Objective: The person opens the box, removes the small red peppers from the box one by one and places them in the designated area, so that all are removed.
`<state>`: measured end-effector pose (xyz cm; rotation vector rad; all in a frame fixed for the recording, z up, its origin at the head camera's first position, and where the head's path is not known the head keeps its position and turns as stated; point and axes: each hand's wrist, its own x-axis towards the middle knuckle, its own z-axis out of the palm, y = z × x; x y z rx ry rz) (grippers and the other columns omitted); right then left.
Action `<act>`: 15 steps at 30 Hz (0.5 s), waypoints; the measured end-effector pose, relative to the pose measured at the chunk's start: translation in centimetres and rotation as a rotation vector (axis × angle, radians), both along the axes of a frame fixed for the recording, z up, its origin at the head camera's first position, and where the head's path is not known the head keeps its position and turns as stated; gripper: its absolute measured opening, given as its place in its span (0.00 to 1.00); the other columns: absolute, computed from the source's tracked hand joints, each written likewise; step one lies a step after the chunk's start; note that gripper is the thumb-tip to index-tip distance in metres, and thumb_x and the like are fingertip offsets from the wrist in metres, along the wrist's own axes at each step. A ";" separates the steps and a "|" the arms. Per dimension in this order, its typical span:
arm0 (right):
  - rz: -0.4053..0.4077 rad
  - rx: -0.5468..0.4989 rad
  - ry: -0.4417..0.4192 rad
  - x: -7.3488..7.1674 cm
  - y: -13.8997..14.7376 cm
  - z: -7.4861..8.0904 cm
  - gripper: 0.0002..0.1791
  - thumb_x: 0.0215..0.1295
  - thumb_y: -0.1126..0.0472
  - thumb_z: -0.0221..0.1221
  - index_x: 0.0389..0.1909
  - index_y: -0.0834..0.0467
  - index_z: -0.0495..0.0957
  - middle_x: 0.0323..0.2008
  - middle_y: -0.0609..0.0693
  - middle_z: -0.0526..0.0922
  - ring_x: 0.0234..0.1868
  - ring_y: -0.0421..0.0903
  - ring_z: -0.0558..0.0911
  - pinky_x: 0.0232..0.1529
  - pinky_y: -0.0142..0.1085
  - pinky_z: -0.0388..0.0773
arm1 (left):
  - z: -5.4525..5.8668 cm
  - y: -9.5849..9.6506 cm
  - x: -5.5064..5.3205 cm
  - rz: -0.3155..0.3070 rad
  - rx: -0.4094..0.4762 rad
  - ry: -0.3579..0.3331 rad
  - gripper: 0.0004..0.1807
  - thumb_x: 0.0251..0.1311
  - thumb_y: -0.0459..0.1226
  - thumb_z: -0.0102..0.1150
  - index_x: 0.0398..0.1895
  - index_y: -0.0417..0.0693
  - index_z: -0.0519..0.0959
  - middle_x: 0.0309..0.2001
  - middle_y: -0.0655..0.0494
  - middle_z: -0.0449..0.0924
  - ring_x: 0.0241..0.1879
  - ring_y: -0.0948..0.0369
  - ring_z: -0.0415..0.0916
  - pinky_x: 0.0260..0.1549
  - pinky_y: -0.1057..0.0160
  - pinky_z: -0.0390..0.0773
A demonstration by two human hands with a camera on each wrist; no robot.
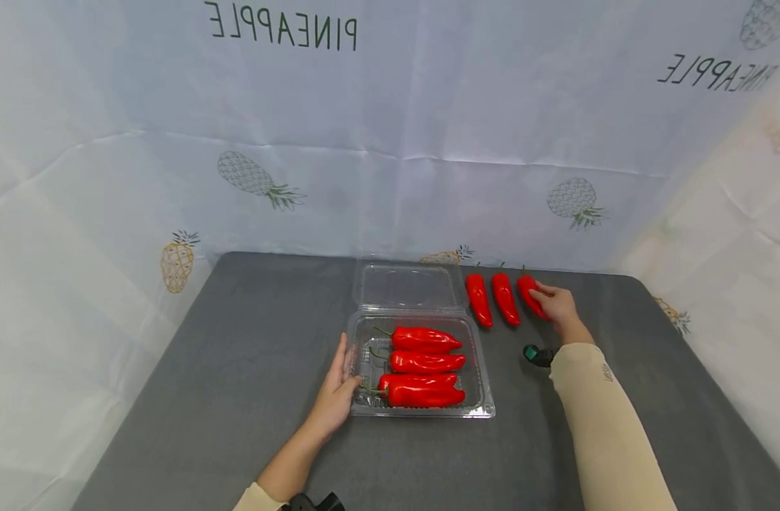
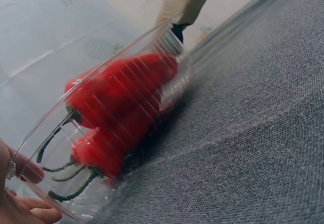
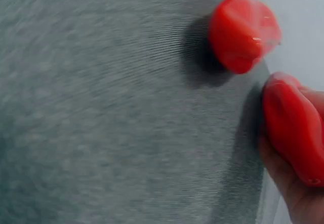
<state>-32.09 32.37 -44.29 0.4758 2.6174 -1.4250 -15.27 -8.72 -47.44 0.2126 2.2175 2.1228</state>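
My right hand grips a red pepper at the table's far right; in the right wrist view the pepper sits between thumb and fingers. Two more red peppers, one nearer and one farther left, lie beside it, stems pointing away. With its thumb over the rim, my left hand holds the left side of a clear plastic clamshell container. Several red peppers lie crosswise inside, green stems to the left. The left wrist view shows these peppers through the ribbed wall.
The container's clear lid lies folded back behind it, toward the far edge. All this rests on a dark grey cloth-covered table. A pale sheet printed with pineapples hangs behind and at the sides.
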 end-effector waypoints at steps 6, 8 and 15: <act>-0.004 0.103 0.013 0.0 -0.2 -0.7 0.28 0.71 0.54 0.44 0.69 0.58 0.55 0.69 0.66 0.54 0.68 0.62 0.58 0.65 0.51 0.63 | -0.2 0.1 0.0 0.002 -0.001 0.011 0.42 0.57 0.20 0.36 0.73 0.40 0.33 0.72 0.33 0.42 0.72 0.43 0.39 0.66 0.53 0.44; 0.003 0.092 0.015 -0.1 -0.1 -1.0 0.28 0.71 0.55 0.44 0.69 0.59 0.55 0.69 0.67 0.55 0.67 0.61 0.59 0.65 0.51 0.64 | -0.2 0.1 0.0 0.002 0.003 0.009 0.42 0.57 0.20 0.36 0.73 0.41 0.33 0.72 0.34 0.42 0.72 0.43 0.39 0.66 0.52 0.43; 0.015 0.075 0.012 -0.2 0.2 -1.5 0.29 0.72 0.55 0.42 0.70 0.60 0.53 0.69 0.67 0.53 0.68 0.61 0.59 0.65 0.51 0.64 | -0.2 0.0 0.0 -0.006 0.004 0.004 0.42 0.57 0.20 0.36 0.73 0.40 0.32 0.72 0.34 0.40 0.72 0.44 0.38 0.66 0.51 0.43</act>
